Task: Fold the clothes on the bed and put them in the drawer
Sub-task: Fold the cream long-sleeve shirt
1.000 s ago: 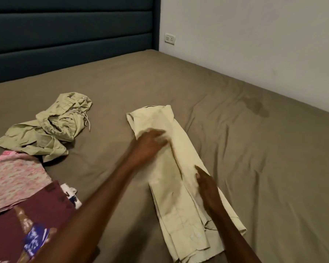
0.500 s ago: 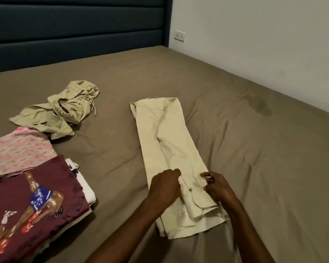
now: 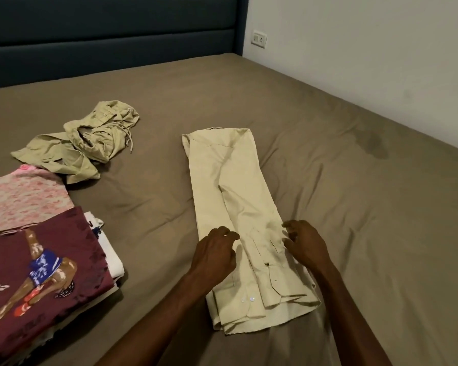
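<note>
Two hands over one garment. Left hand (image 3: 216, 253) hovers at the left edge of the folded cream shirt (image 3: 238, 207), fingers loosely curled, holding nothing; whether the fingertips touch the cloth, cannot tell. Right hand (image 3: 306, 243) at the shirt's right edge, fingers spread and bent like a claw, also holding nothing.

The shirt lies as a long narrow strip in the middle of the bed (image 3: 354, 233), collar end toward the headboard (image 3: 103, 35), cuffs and hem toward the near edge. Both hands sit over its nearer half, one on each side.

Count of other clothes: one crumpled olive garment (image 3: 82, 143) with a drawstring, toward the left side of the bed, well apart from the hands. One stack at the bed's left edge: a maroon printed garment (image 3: 37, 273) on top, a white one (image 3: 111, 257) showing beneath it, a pink patterned one (image 3: 21, 196) behind. One wall socket (image 3: 259, 38) beside the headboard.
</note>
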Action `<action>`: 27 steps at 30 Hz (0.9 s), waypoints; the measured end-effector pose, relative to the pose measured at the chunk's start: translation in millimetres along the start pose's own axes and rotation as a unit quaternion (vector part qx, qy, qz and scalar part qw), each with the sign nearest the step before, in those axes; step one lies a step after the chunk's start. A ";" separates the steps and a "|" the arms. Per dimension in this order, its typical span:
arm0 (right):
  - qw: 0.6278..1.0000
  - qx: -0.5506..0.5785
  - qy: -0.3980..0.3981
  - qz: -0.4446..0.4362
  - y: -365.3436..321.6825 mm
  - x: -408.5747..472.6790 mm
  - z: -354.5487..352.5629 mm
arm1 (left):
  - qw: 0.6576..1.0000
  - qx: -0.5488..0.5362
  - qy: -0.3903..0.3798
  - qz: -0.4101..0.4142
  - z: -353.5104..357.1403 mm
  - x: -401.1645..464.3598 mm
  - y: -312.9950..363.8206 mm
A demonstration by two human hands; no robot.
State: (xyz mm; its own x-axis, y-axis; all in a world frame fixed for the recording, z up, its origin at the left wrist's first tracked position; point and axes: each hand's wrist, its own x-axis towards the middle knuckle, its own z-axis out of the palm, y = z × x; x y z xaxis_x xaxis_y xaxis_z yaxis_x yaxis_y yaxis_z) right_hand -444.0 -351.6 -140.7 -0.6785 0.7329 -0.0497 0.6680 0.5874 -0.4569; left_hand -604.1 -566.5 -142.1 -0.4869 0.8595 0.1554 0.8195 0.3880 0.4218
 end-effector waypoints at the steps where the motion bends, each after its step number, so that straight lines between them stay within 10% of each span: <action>1: 0.999 0.029 0.024 -0.034 1.7 8.0 5.3 | 1.000 0.002 0.013 0.020 5.1 7.3 -1.6; 10: 0.971 -0.056 -0.009 -0.232 8.6 117.6 67.0 | 0.990 0.130 -0.049 0.023 32.7 179.9 -7.7; 18: 0.936 0.303 -0.020 -0.179 37.1 139.1 71.1 | 0.975 0.213 -0.058 -0.016 72.2 337.2 -52.1; 27: 0.949 0.179 0.027 -0.257 40.5 141.4 79.0 | 0.968 0.196 -0.055 -0.144 77.9 387.6 -93.4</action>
State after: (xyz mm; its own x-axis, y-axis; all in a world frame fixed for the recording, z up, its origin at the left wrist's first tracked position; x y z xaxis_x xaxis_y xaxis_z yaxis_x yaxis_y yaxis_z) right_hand -537.1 -251.3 -236.3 -0.8635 0.4034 0.3026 0.1000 0.7251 -0.6813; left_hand -845.9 -243.7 -190.8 -0.6952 0.7184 -0.0231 0.7164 0.6952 0.0592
